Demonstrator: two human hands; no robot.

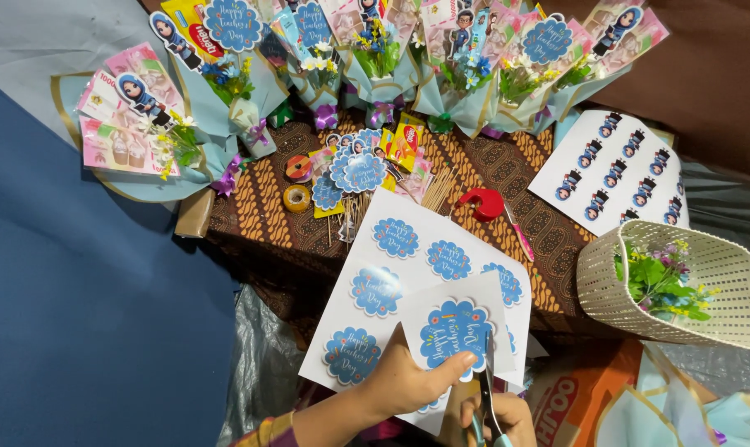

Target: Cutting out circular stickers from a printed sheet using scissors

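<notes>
Batik cloth (507, 165) covers the bench, and it's packed: a row of small bouquets (375, 66) wrapped in pale blue paper along the far edge, a pile of cut-out blue toppers (354, 170) on sticks near the middle, two tape rolls (297, 182), a red tape dispenser (482, 203), and a sheet of little cartoon figures (611, 170) on the right. A cream woven basket (606, 290) with fake flowers lies on its side at the right edge.

Closer in, a big white sheet (391, 273) with round blue scalloped prints lies flat. On top of it, a smaller square piece (453, 327) with one blue print is held up.

Left hand (400, 385) pinches that piece from its lower left, thumb pressed on the print's lower edge, so the grip is closed on the paper. Right hand (499, 418) is just below and to the right, mostly cut off by the frame, fingers closed through the handles of the scissors (488, 381).

The bit that matters: the blades run nearly straight up and away from the person, sitting at the right side of the print, just beside the scalloped edge. The print lies to the left of the blades, between them and the left thumb. Blades look close together, barely parted. The right hand is the one nearest the cutting line, while the left has the paper.
</notes>
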